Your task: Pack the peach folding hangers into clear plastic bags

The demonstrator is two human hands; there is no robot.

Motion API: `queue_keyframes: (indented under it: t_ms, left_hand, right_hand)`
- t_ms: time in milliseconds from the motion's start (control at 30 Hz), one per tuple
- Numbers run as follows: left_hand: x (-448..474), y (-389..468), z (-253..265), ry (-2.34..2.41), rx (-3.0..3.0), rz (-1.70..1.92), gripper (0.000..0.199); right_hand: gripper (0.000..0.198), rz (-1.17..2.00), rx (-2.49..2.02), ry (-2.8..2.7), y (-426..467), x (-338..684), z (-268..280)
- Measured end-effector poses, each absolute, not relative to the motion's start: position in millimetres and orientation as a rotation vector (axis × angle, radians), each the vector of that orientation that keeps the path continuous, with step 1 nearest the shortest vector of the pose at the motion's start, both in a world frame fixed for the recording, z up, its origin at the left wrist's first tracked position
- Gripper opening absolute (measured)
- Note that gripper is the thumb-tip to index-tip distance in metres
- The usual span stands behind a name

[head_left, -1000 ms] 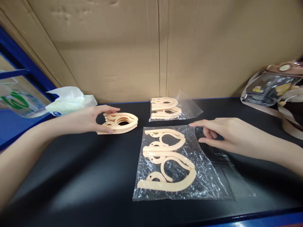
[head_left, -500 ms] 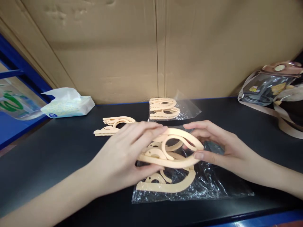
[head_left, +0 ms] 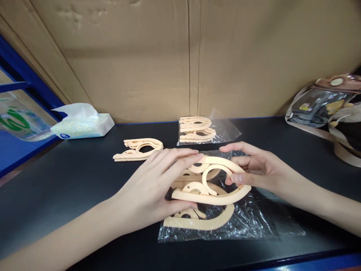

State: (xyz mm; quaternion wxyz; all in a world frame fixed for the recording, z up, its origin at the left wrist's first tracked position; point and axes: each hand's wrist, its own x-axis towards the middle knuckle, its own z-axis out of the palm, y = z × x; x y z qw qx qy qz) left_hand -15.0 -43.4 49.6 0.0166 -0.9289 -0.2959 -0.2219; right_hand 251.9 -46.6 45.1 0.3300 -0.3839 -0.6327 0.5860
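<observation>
— Both hands share the grip, right? What are they clenched on?

— Yes. Left hand (head_left: 149,188) and right hand (head_left: 259,169) each grasp one end of a peach plastic hanger piece (head_left: 214,186), thumbs under, fingers over.

— Where does it sit relative to the grip?

— Between the two hands, lifted just above the clear plastic bag (head_left: 248,218) near the table's (head_left: 70,180) front edge. A second peach piece (head_left: 200,222) lies flat on that bag, below the held one.

— Anything else around?

— A loose stack of hangers (head_left: 138,147) lies beyond the left hand. A bagged set (head_left: 197,130) sits at the back edge, a tissue pack (head_left: 83,124) at the back left corner, a transparent pouch (head_left: 324,103) at the right edge.
</observation>
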Motion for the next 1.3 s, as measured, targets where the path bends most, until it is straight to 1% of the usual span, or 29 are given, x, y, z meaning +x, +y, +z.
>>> queue_keyframes:
  t_ms: [167,367,700,767,833,900,967,1067,1100,1233,1300]
  left_hand:
    - [-16,-39,48,-0.998,-3.013,-0.749,0.073]
    - [-16,-37,45,-1.029,-3.105,-0.847,0.064]
    - [-14,-39,45,-1.022,-3.105,-0.830,0.062]
    - [-14,-39,44,-1.018,-3.083,-0.819,0.062]
    - [-14,-40,44,-1.011,-3.055,-0.814,0.060]
    - [-13,-41,44,-0.996,-3.031,-0.815,0.060]
    - [-12,-42,44,-0.985,-3.010,-0.825,0.061]
    - [-10,-44,44,-0.990,-2.995,-0.840,0.063]
    - [-10,-44,44,-0.991,-2.994,-0.847,0.064]
    - [-7,-46,44,-0.993,-2.975,-0.877,0.064]
    - [-7,-47,43,-0.979,-2.987,-0.845,0.072]
  right_hand:
    - [0.048,1.507,-1.008,-1.672,-45,254,43]
    - [0.051,1.488,-1.041,-1.691,-44,254,44]
    - [0.049,1.508,-1.028,-1.704,-45,255,47]
    - [0.049,1.472,-1.067,-1.747,-45,255,47]
    - [0.048,1.347,-1.110,-1.847,-47,256,46]
    - [0.049,1.117,-1.114,-1.981,-49,257,44]
    - [0.058,0.829,-1.067,-2.137,-51,258,42]
    - [0.078,0.434,-0.966,-2.368,-54,258,40]
    - [0.081,0.330,-0.935,-2.427,-55,258,40]
    - [0.073,0.032,-0.833,-2.506,-57,253,40]
    - [0.072,-0.024,-0.820,-2.501,-58,251,40]
